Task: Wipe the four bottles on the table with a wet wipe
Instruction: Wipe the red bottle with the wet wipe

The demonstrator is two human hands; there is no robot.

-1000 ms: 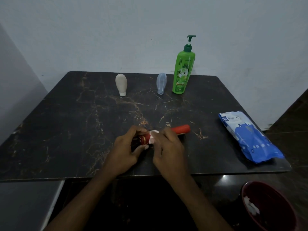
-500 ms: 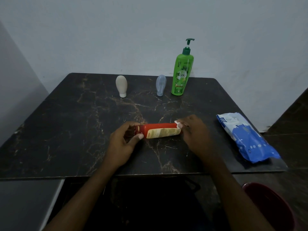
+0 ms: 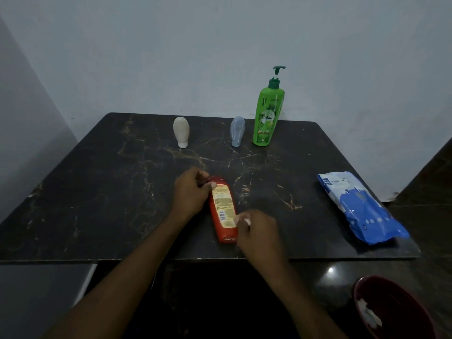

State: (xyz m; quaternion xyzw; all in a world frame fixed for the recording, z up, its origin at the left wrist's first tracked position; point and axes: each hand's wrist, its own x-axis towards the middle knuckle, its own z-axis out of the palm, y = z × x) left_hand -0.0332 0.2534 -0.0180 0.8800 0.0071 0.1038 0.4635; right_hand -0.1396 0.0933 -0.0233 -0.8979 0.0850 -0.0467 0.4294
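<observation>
My left hand (image 3: 192,194) grips the cap end of the red bottle (image 3: 223,211). Half a second ago the bottle lay crosswise between my hands, and now it lies swung round on the table (image 3: 97,204), label up, base toward me. My right hand (image 3: 260,232), fingers curled on the wet wipe (image 3: 246,220), has moved to the bottle's right flank near the base, so I judge this bottle is mid-wipe on a new side. Well beyond both hands stand the cream bottle (image 3: 181,132), blue bottle (image 3: 237,131) and green pump bottle (image 3: 267,116).
</observation>
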